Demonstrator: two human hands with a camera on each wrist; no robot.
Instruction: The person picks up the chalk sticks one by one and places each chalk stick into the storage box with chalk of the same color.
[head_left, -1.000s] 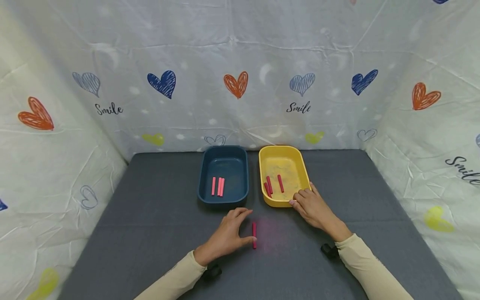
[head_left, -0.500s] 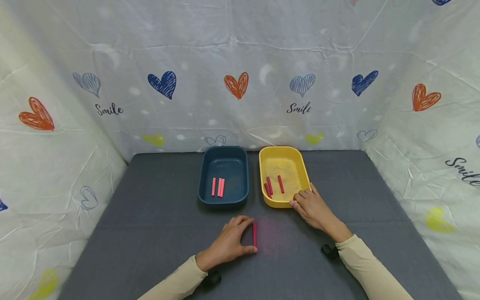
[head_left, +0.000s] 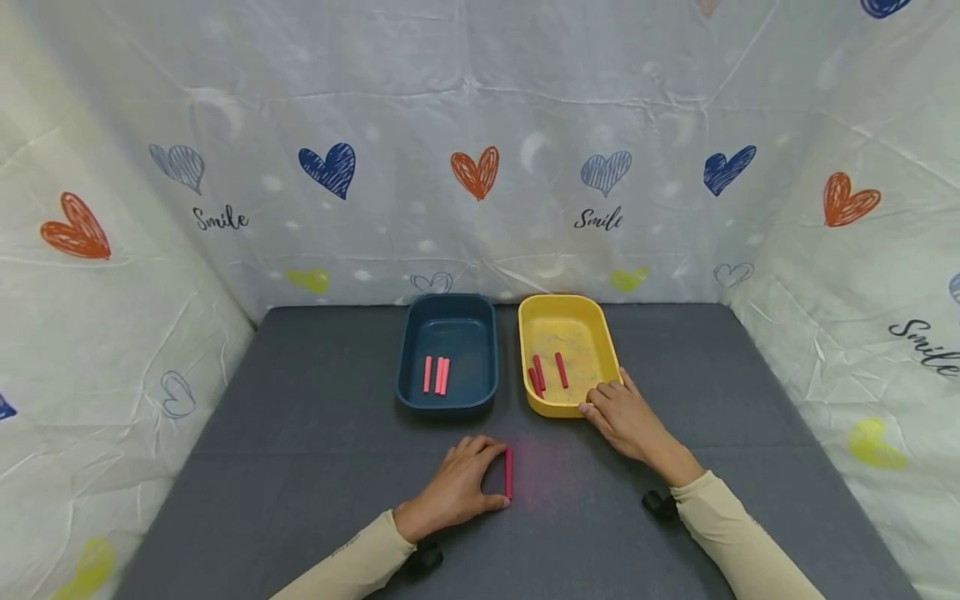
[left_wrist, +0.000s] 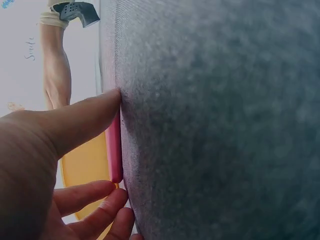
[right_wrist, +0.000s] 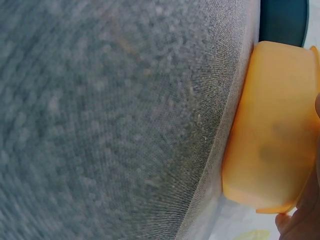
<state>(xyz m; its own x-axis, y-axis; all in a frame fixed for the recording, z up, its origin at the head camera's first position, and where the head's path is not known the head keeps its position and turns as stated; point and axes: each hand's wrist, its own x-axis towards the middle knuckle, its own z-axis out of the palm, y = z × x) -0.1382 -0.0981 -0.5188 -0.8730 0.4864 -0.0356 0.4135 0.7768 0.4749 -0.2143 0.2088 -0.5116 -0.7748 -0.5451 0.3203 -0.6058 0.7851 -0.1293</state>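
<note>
A dark pink chalk stick [head_left: 509, 475] lies lengthwise on the grey cloth in front of the trays. My left hand [head_left: 456, 490] spans it, thumb at the near end and fingertips at the far end. In the left wrist view, the thumb and a forefinger meet both ends of the chalk [left_wrist: 114, 150] at cloth level. My right hand [head_left: 626, 421] grips the near right corner of the yellow tray [head_left: 558, 410], which holds 3 dark pink sticks. Only part of that hand [right_wrist: 306, 215] shows in the right wrist view, beside the tray's outer wall [right_wrist: 272, 130].
A dark blue tray [head_left: 447, 408] with 3 lighter pink chalk sticks [head_left: 438, 376] stands left of the yellow one. Pink dust marks the grey cloth [head_left: 540, 471]. Behind the table hangs a white curtain [head_left: 390, 192] with printed hearts.
My left hand has come down and nearer, its spread narrowing until thumb and fingers reach the chalk's two ends. The right hand has stayed on the yellow tray.
</note>
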